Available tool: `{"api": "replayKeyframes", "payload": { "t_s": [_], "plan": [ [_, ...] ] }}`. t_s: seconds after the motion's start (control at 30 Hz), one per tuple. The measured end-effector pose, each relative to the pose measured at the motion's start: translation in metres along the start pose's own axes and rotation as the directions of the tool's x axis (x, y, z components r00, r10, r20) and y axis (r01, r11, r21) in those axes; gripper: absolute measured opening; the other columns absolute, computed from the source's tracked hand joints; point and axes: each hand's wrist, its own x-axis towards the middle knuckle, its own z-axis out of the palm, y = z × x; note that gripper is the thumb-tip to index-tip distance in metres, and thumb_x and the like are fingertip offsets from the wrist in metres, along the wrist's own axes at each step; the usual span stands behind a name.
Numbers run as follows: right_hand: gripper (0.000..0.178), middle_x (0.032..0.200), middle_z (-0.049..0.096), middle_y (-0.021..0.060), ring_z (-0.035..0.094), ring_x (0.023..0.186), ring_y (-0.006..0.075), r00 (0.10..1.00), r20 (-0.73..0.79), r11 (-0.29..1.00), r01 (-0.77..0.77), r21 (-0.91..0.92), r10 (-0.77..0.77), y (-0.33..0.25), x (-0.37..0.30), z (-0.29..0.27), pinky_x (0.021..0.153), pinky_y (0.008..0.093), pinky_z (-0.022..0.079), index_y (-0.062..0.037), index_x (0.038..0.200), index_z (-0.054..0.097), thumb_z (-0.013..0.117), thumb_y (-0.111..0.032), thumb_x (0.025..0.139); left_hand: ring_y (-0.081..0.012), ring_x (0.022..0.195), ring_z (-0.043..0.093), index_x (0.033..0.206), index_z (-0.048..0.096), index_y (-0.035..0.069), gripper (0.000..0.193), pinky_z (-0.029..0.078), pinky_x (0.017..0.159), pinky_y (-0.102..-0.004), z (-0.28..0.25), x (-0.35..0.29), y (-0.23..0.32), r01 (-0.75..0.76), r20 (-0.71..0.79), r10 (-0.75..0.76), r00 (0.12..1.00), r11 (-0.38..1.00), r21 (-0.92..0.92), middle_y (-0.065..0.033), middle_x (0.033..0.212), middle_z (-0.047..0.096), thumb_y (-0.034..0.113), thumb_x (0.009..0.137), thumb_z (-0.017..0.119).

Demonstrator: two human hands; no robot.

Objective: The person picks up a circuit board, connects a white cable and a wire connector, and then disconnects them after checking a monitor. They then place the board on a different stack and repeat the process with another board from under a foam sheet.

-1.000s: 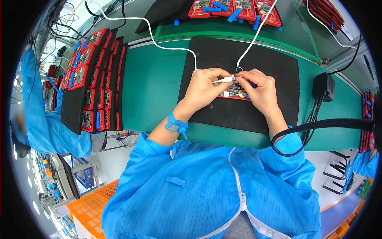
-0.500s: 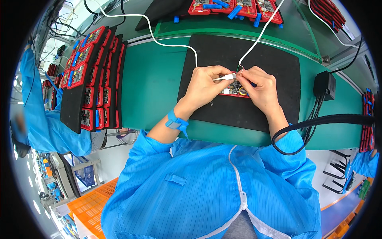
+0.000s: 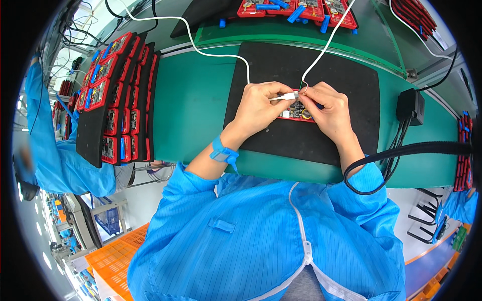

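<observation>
My left hand is closed, pinching the white USB plug of a white cable above a circuit board in a red frame. Facing it from the right, my right hand has its fingertips pressed together on the thin split wires at the end of a second white cable. Both sets of fingertips almost meet over the board's far edge and cover part of it. The board lies on a black mat. A blue wrist strap circles my left wrist.
Stacked black trays of red-framed boards stand on the left of the green bench. More red-framed boards with blue pieces sit on the far shelf. At right are a black box with cables and a thick black cord. A person's blue sleeve shows at far left.
Almost nothing differs. My fingers have shifted very slightly at the plug and wires; both hands keep their places over the board.
</observation>
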Motion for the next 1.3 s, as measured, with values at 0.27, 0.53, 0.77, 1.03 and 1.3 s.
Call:
{"api": "replayKeyframes", "payload": {
  "t_s": [0.27,0.53,0.77,1.03,1.3],
  "plan": [
    [0.013,0.073,0.065,0.0107,0.059,0.066,0.0239,1.0,0.007,1.0,0.006,0.007,-0.006,-0.0009,0.0,-0.0005,0.058,0.0341,0.049,0.0005,0.089,0.069,0.072,-0.003,0.077,-0.009,0.077,0.066,0.095,0.071,-0.003,0.016,0.055,0.066,-0.0222,0.0003,-0.0007,-0.0026,0.013,0.015,-0.012,1.0,1.0,-0.019,-0.0078,0.084,0.071,-0.001,0.079,0.071],
    [0.012,0.072,0.065,0.0103,0.058,0.066,0.024,1.0,0.008,1.0,0.008,0.003,-0.008,0.0002,-0.0005,-0.0005,0.058,0.0343,0.048,0.0006,0.088,0.069,0.072,-0.003,0.077,-0.008,0.071,0.066,0.094,0.071,-0.002,0.015,0.053,0.06,-0.0217,0.0004,-0.0007,0.0026,-0.036,0.006,0.036,0.999,0.999,0.017,-0.0071,0.082,0.07,-0.001,0.079,0.071],
    [0.012,0.072,0.065,0.0093,0.059,0.067,0.0237,0.999,0.036,1.0,0.019,-0.014,-0.018,0.0026,0.0007,-0.0024,0.059,0.0344,0.049,0.0001,0.087,0.069,0.072,-0.003,0.076,-0.0088,0.071,0.066,0.092,0.07,-0.003,0.013,0.053,0.061,-0.0222,0.0016,0.0003,-0.0001,-0.089,0.007,0.089,0.996,0.995,0.043,-0.0066,0.081,0.069,-0.001,0.079,0.071],
    [0.012,0.074,0.066,0.0106,0.061,0.069,0.0247,0.998,0.063,0.999,0.011,0.052,-0.014,0.0005,-0.0002,-0.0034,0.061,0.0345,0.05,0.0012,0.087,0.07,0.072,-0.002,0.075,-0.0104,0.067,0.066,0.088,0.071,-0.001,0.01,0.052,0.058,-0.0251,-0.0008,-0.0005,0.0012,-0.095,0.037,0.091,0.995,0.986,0.136,-0.0079,0.076,0.07,0.0,0.079,0.07],
    [0.01,0.072,0.065,0.0113,0.06,0.068,0.0252,0.998,0.062,0.999,0.026,0.038,-0.028,-0.0021,0.0028,-0.0015,0.059,0.0342,0.049,0.0018,0.085,0.069,0.071,-0.001,0.075,-0.0195,0.063,0.067,0.086,0.069,-0.001,0.015,0.052,0.057,-0.0278,-0.0031,-0.0012,-0.0015,-0.232,0.043,0.23,0.972,0.931,0.28,-0.0117,0.075,0.067,-0.006,0.072,0.067]
  ]
}}
